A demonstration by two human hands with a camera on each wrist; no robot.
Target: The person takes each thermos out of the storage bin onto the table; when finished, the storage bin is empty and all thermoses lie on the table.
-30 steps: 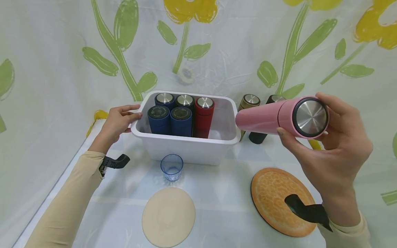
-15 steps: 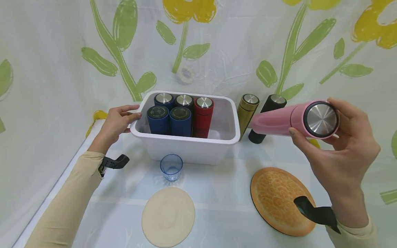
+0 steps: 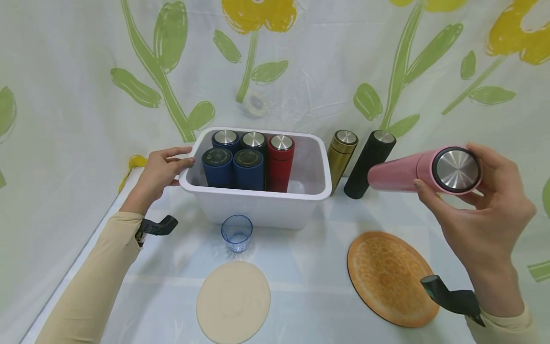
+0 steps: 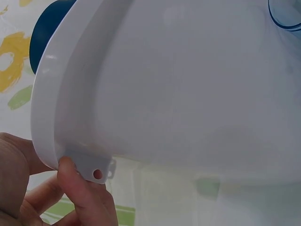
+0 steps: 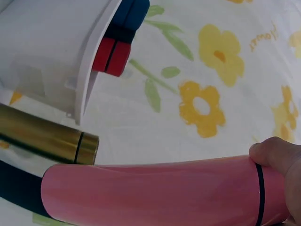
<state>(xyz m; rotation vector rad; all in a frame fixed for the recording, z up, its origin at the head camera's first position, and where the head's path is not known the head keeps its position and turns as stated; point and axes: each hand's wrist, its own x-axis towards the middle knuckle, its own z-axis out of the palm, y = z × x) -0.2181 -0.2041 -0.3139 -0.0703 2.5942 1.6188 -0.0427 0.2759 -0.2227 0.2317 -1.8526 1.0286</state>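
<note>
Fingers of right hand [image 3: 481, 215] clamp pink flask [image 3: 423, 171] at frame right; left hand [image 3: 161, 169] grips white bin [image 3: 258, 208] rim

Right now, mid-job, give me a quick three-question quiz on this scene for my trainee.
1. True or false: the right hand holds the pink flask upright.
2. How many flasks stand inside the white bin?
3. Which thing does the left hand grip? A) blue plastic cup B) the bin's rim C) gold flask

Key
1. False: it lies roughly level, its steel cap toward the head camera.
2. Five: three blue or dark ones, one black, one red.
3. B: in the left wrist view the thumb presses under the rim's corner.
</note>
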